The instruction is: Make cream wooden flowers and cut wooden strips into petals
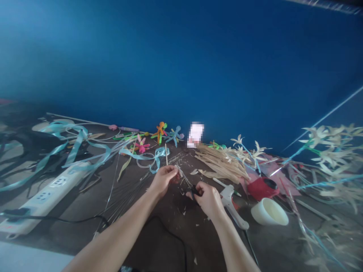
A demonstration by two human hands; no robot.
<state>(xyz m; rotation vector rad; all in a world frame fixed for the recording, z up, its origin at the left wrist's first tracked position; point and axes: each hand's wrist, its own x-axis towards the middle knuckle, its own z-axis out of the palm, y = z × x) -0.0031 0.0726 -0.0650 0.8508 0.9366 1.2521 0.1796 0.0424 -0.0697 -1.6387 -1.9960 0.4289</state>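
Note:
In my left hand [167, 177], closed in a pinch, is a small pale strip [177, 169] that looks like dried leaf or husk. My right hand [208, 196] grips the black handles of a pair of scissors [188, 183], whose blades point up and left toward that strip. Whether the blades touch it I cannot tell. Small pale scraps [184, 211] lie on the dark table below my hands. Beyond my right hand is a bundle of dried tan husk strips [219, 160].
A white glue gun [233, 209], a cream cup [269, 212] and a red container [262, 189] stand right. Pale husk flowers [326, 151] fill the far right. A power strip [47, 198], blue ribbon [76, 138] and thin wires [127, 192] lie left. A blue wall [181, 68] rises behind.

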